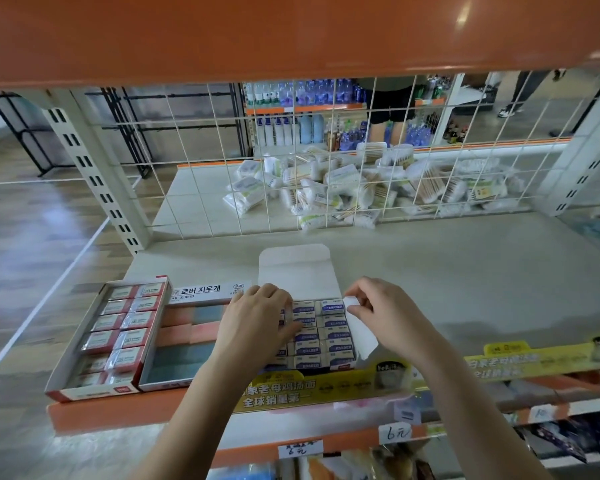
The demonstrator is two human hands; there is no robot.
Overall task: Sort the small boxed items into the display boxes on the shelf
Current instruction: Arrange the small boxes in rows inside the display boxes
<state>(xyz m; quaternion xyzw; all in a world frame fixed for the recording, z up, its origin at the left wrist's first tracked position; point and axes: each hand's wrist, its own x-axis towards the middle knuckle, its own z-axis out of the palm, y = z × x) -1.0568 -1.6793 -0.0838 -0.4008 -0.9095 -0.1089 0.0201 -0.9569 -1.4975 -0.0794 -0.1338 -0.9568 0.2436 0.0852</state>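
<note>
Left hand [257, 318] flat on glossy rectangular erasers [329, 336]; right hand [383, 315] pinching white cardboard flap [362, 332].

A white wire grid [326, 150] backs the shelf, with packets of cotton swabs [361, 188] piled behind it. Handwritten price tags [394, 434] hang below, and bottles [305, 93] line a distant rack.

Open shelf [465, 271] beyond right fingers [355, 299], free. Raised lid flap [293, 268] just past left fingers [274, 299]. Wire grid [326, 150] blocks back. Red box [111, 337] crowds left.
</note>
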